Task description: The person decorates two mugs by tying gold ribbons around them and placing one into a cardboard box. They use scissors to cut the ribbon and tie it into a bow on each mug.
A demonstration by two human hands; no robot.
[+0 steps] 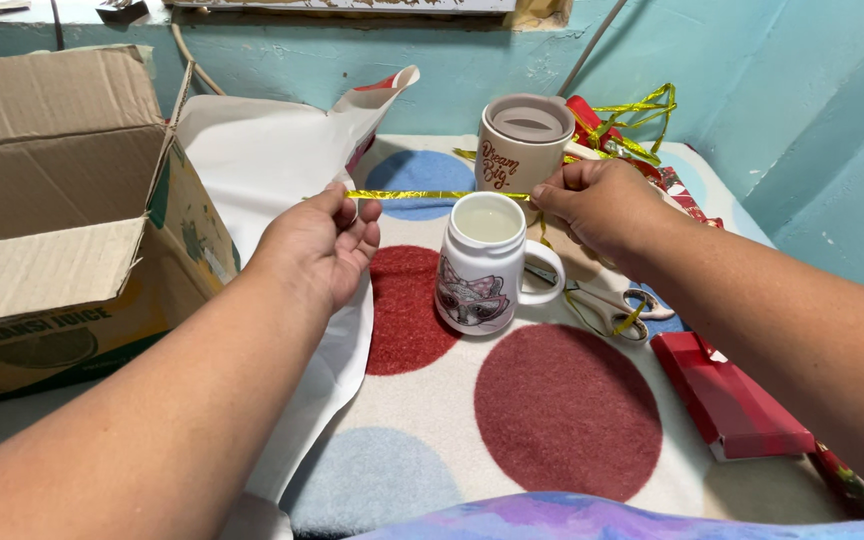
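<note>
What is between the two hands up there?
In the head view, a thin gold ribbon stretches taut from left hand to right hand, above an open white mug.

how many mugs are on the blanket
2. A white mug with an animal picture stands open in the middle, under the gold ribbon stretched between the left hand and right hand. A beige lidded mug stands behind it. None seem hidden.

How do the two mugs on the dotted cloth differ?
The near white mug is open-topped, while the far beige mug carries a grey lid. The white mug shows an animal face picture; the beige mug shows red lettering. The white mug's handle shows on the right; the beige mug's is unseen. Both stand upright.
</note>
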